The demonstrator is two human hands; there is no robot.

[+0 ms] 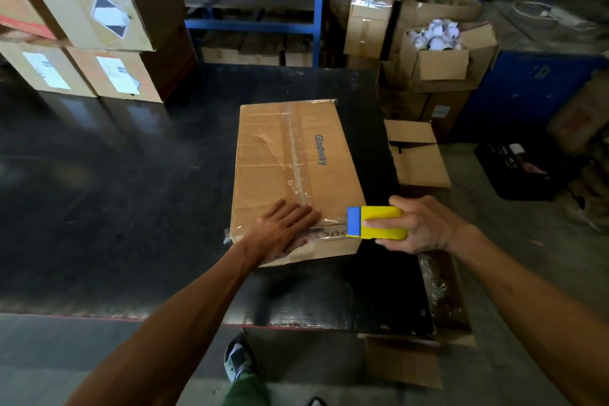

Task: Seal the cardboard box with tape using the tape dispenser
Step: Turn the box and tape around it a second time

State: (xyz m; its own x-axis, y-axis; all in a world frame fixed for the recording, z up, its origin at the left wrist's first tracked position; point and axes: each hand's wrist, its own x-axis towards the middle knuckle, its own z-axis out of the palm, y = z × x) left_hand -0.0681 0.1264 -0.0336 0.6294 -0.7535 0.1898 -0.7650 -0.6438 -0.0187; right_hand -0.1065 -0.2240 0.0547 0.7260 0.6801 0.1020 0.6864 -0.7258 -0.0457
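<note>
Cardboard box sat flat on the dark table, toward its near right corner, flaps down, a shiny strip of clear tape running along the centre seam. My left hand lay palm-down on the box's near end, fingers spread and flat over the tape, gripping nothing. My right hand was wrapped tight around the yellow tape dispenser, its blue head meeting the box's near right corner. Film seemed to stretch from that blue head across the near edge toward my left fingers, though glare made it hard to be sure. Blue lettering ran along the box's right half, beside the seam. Beyond the box's far left, stacked cartons stood on the table, labels facing me. Right of the box, off the table, an open carton rested lower down. Behind the box rose blue shelving.
</note>
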